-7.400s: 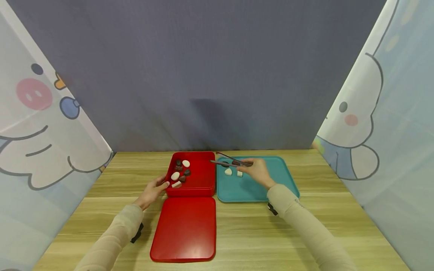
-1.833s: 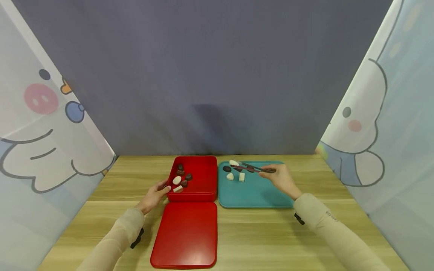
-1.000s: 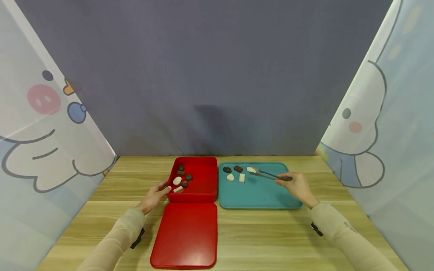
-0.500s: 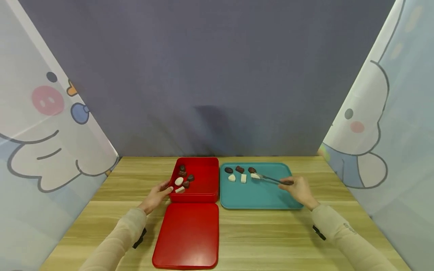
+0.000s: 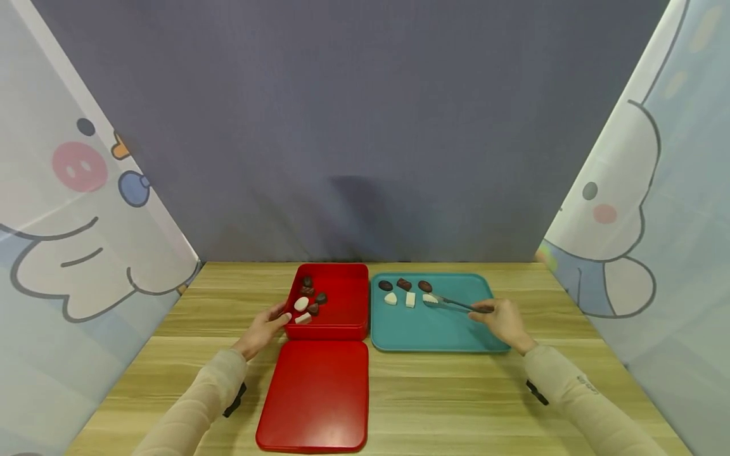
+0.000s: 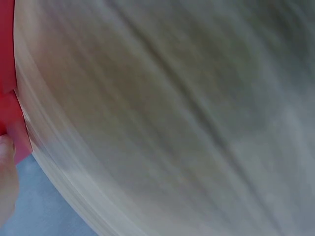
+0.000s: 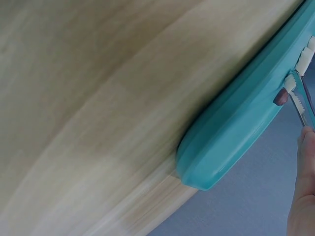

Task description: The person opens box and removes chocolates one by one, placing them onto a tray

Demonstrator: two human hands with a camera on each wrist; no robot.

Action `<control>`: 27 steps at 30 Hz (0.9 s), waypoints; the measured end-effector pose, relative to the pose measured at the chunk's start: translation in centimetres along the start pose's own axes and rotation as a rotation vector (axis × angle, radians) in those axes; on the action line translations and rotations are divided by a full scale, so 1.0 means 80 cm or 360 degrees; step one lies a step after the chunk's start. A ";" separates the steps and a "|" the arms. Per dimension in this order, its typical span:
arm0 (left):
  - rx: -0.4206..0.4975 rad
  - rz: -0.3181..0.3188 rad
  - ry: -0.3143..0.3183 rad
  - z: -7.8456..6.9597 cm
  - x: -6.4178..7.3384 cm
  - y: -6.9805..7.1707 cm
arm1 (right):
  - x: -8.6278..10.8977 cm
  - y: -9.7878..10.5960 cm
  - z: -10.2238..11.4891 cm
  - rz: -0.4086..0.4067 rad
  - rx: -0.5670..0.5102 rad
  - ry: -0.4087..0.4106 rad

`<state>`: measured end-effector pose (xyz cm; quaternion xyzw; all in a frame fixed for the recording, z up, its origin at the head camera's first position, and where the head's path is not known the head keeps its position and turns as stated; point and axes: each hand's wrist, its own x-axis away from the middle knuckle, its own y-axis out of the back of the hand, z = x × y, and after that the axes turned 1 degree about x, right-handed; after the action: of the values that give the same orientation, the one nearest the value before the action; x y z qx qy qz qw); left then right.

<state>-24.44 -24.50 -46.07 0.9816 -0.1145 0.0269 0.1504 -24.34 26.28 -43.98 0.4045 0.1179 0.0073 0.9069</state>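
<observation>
From my remote station I record the tongs [image 5: 459, 304] right of centre in the head view, low over the tray [image 5: 428, 332], tips pointing left. Their arms stand parted about a white piece [image 5: 430, 298]; I cannot tell whether both touch it. The right hand [image 5: 504, 323] grips the tongs' far end, above the tray's right part.

Left of the tips I count two more white pieces [image 5: 410, 299]; along the tray's upper left lie three dark pieces [image 5: 403, 284].

The box [image 5: 345, 301], red, stands just left of the tray. The left hand [image 5: 261, 330] grips its left wall, thumb at the rim. Inside I note four dark lumps [image 5: 321, 298], a white oval [image 5: 301, 304] and a pale bar [image 5: 303, 318], all towards the left.

A red lid [image 5: 313, 392] lies just below the box on the wooden table [image 5: 428, 399]. A grey curtain [image 5: 365, 114] fills the upper middle.
</observation>
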 end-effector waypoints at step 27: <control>-0.0006 0.0003 -0.0007 0.001 -0.001 -0.001 | -0.003 0.002 0.006 0.0031 -0.0026 -0.0106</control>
<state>-24.50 -24.44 -46.14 0.9813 -0.1159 0.0246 0.1520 -24.48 25.96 -43.50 0.3982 0.0835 0.0036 0.9135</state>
